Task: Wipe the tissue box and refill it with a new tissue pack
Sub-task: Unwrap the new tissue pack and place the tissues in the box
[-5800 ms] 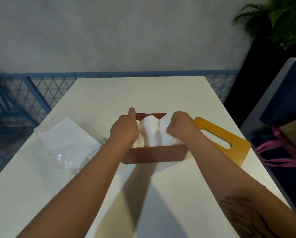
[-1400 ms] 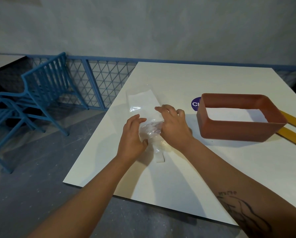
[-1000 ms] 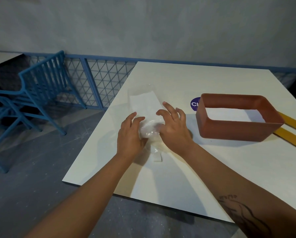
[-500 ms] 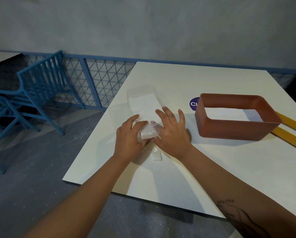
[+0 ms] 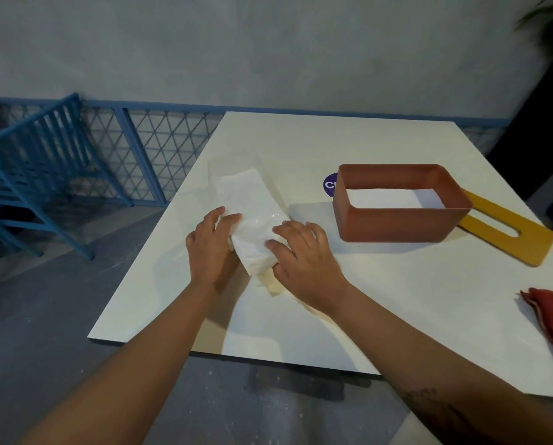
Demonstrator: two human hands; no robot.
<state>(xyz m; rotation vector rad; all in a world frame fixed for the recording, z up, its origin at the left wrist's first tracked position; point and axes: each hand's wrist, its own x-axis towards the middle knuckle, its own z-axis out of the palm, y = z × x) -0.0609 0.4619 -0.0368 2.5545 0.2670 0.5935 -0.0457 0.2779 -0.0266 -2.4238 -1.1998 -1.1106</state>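
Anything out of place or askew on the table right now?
Nothing spilled or damaged. The yellow slotted lid is off, lying partly under the terracotta tissue box. Both hands, left hand and right hand, hold the tissue pack.

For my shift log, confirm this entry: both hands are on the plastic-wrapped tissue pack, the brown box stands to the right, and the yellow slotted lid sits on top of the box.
One detail is wrong. The head view shows the yellow slotted lid lying flat on the table, partly behind the open-topped brown box, not on it. The rest holds: left hand and right hand are on the tissue pack, left of the box.
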